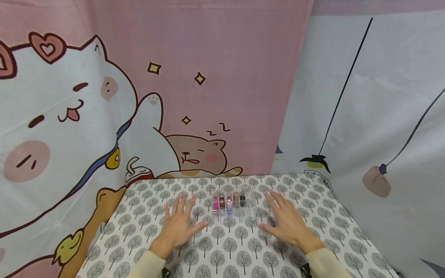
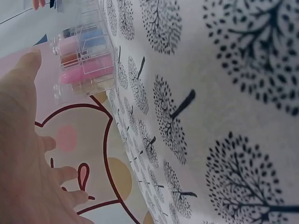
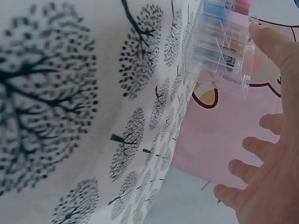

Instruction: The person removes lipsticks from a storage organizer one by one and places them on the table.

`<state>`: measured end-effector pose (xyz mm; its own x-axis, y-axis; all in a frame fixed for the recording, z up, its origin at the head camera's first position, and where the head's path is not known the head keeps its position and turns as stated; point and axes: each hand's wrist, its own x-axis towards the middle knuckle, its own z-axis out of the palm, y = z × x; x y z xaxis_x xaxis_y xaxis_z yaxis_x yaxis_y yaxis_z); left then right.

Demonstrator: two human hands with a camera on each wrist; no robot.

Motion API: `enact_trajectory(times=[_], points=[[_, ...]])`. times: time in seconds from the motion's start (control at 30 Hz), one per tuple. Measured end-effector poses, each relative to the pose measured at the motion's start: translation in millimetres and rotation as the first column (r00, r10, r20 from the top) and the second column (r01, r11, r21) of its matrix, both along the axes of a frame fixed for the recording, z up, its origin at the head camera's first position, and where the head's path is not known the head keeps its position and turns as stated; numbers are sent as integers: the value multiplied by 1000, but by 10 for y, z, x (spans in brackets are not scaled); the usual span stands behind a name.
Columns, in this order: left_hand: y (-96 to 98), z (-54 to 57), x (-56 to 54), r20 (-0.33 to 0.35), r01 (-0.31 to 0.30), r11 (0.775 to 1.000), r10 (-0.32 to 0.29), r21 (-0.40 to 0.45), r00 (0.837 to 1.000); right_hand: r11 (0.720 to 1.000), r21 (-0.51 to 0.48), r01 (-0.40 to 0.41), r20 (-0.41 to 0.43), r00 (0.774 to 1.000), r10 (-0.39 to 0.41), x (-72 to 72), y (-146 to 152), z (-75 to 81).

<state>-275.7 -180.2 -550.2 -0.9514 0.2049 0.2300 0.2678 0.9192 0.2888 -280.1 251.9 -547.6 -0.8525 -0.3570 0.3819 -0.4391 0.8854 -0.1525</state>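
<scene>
A clear plastic organizer (image 1: 249, 212) with upright compartments stands on the table. Several small cosmetic-like tubes fill a row in it: a bright pink tube (image 1: 216, 204) at the left end, a dark red one (image 1: 221, 200), a pale pink and blue one (image 1: 229, 204), a tan one (image 1: 236, 200) and a dark one (image 1: 242, 199). My left hand (image 1: 178, 227) is to the organizer's left, fingers spread, holding nothing. On the other side my right hand (image 1: 287, 222) has its fingers spread too, apart from the organizer and holding nothing. Both thumbs point inward toward it.
A white cloth (image 1: 218, 258) printed with grey trees covers the table. Behind the table's far edge hangs a pink and white curtain (image 1: 236, 88) with cartoon animals. Its paler part (image 1: 347, 96), printed with hanging lamps, runs along the right side.
</scene>
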Motion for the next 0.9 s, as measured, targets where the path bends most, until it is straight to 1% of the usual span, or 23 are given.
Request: enact_trajectory(times=[0.17,0.33,0.63,0.8,0.9], points=[[75,3,-63,13,25,1000,-25,-2,1000,1000,-16,-17,26,1000,17,-93,-50,38],[174,11,-108,3,44,999,-44,19,999,999,-33,-27,57,998,29,-176,-85,56],[346,17,-185,-17,100,993,-100,57,995,997,-63,-48,121,991,55,-281,-164,27],[428,10,-262,-23,107,992,-106,63,994,995,-84,-56,140,988,68,-350,-225,22],[472,3,-311,-40,121,990,-119,73,992,993,-93,-69,148,986,82,-395,-260,22]])
